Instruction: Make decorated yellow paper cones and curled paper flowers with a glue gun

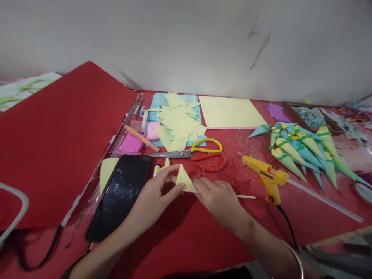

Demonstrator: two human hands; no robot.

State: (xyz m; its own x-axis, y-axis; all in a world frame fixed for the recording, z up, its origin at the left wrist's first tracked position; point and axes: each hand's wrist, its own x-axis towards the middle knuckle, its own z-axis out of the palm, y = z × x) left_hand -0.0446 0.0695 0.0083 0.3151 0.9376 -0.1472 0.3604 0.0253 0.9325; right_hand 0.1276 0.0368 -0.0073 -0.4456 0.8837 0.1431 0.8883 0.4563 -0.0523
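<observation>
Thin white stick (246, 197): my right hand (219, 198) hides its middle.
Folded pale-yellow paper triangle (185, 180): my left hand (159, 188) covers its lower left corner.
Flat glossy black phone (119, 197): marks on its screen too blurred for me to tell.
Large flat red board (66, 143): cut off by the left edge.
Curved white tube (24, 202): cut off there too.
Tangled coloured strips (353, 117): blurred.

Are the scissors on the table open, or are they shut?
The scissors look shut: their blades meet as one narrow, tapering shape, with no gap visible between them.
</observation>
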